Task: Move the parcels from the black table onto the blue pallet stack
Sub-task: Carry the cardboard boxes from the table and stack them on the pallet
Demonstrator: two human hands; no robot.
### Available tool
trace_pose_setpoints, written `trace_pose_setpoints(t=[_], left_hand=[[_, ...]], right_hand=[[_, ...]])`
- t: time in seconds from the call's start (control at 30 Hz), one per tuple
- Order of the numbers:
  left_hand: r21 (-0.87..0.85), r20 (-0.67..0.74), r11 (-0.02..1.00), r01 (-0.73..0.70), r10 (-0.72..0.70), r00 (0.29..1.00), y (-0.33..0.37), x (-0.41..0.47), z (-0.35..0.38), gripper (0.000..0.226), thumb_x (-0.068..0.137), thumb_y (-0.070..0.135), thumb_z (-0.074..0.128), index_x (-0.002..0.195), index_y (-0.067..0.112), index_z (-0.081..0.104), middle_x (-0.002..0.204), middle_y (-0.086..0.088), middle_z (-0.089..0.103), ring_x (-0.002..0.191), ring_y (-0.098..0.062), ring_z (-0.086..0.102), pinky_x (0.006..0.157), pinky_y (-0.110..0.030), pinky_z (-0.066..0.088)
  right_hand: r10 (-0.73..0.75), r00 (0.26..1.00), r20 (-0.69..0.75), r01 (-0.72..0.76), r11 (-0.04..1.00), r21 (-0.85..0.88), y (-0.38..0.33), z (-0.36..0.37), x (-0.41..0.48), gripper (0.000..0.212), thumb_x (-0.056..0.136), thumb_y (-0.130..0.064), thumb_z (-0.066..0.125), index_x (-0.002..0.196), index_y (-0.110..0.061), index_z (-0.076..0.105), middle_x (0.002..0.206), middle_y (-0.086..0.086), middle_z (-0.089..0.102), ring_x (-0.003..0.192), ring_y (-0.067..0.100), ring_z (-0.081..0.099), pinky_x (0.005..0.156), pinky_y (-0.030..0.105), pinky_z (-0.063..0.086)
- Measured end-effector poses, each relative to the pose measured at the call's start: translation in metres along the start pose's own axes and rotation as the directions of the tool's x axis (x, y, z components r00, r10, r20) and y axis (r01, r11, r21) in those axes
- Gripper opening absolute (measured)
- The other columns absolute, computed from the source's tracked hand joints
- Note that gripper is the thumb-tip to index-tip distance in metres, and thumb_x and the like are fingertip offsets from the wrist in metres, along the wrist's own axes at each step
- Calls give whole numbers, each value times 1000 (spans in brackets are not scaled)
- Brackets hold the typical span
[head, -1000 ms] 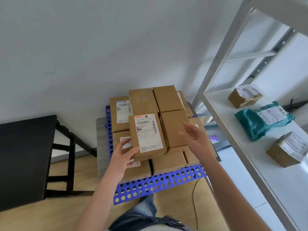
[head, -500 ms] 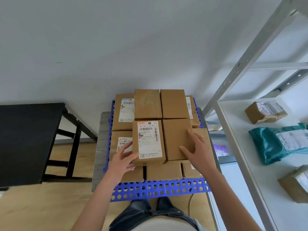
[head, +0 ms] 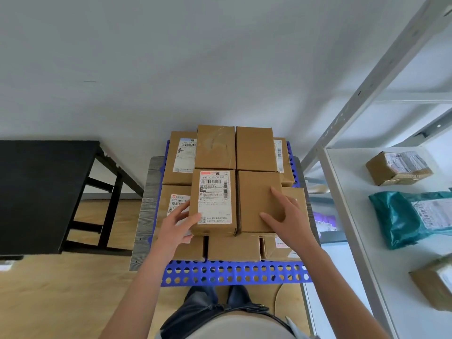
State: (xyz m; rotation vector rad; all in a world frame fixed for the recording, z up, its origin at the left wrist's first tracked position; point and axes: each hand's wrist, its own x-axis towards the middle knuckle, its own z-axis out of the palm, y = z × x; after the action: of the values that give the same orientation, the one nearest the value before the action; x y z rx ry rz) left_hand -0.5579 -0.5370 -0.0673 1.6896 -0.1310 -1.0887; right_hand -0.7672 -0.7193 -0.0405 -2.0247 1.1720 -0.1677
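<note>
Several brown cardboard parcels lie in two layers on the blue perforated pallet stack (head: 232,274). On the upper layer's near left sits a parcel with a white shipping label (head: 214,199). My left hand (head: 177,227) grips its near left corner, thumb on top and fingers down the side. Beside it lies a plain brown parcel (head: 256,192). My right hand (head: 287,218) rests flat on that parcel's near right part with fingers spread. The black table (head: 41,189) at the left shows no parcels on its visible top.
A white metal shelf unit (head: 362,216) stands at the right, holding a teal mailer bag (head: 401,216) and two brown packages (head: 396,167) (head: 435,282). A white wall rises behind the pallet. Wooden floor lies between table and pallet, and my legs stand against the pallet's front edge.
The labelled parcel, held tilted a second ago, now lies flat on the upper layer. My right hand came down from the air onto the plain parcel. The view swung to face the pallet squarely.
</note>
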Motion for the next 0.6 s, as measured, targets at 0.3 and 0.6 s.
trace_pose_setpoints(t=[0.3, 0.6], left_hand=[[95, -104, 992, -89, 99, 990, 8, -5, 2, 50, 78, 32, 76, 122, 40, 53, 122, 4, 60, 114, -16, 56, 82, -35, 51], [331, -250, 913, -240, 330, 910, 24, -37, 4, 33, 82, 28, 70, 109, 42, 56, 109, 23, 58, 85, 16, 54, 70, -9, 35]], right_hand=[[0, 1000, 22, -1, 1000, 26, -17, -13, 7, 73, 86, -40, 70, 148, -34, 33, 149, 1, 33, 130, 18, 38, 95, 28, 35], [-92, 996, -11, 90, 988, -127, -29, -17, 8, 70, 85, -41, 69, 146, -34, 35, 153, 2, 28, 139, 26, 30, 107, 41, 36]])
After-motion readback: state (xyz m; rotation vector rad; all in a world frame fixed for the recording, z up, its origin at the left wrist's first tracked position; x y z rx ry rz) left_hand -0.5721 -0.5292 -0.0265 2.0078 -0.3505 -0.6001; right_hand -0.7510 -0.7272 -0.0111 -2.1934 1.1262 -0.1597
